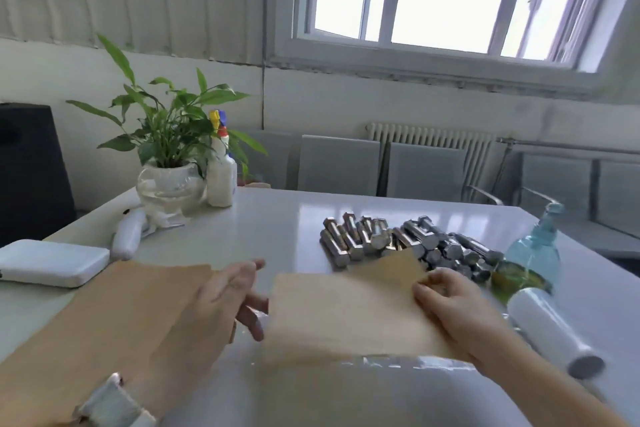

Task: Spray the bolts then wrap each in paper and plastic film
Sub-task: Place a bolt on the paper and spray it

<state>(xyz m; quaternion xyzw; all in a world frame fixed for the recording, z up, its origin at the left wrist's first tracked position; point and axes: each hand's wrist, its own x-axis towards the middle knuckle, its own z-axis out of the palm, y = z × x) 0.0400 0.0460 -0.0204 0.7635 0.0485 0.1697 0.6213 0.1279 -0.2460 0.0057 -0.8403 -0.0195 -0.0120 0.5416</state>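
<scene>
the brown paper sheet [343,312] in the middle is smeared by motion, its near edge dissolving into the glare of the plastic film [398,362], so where one ends cannot be told; the right hand [446,302] covers its right edge, and its raised corner hides some of the bolts [398,239]; the left hand [221,298] is blurred at the fingertips, its wrist cut by the bottom edge; the paper stack [114,315] runs off the lower left; the label on the blue spray bottle [533,253] is unreadable
</scene>
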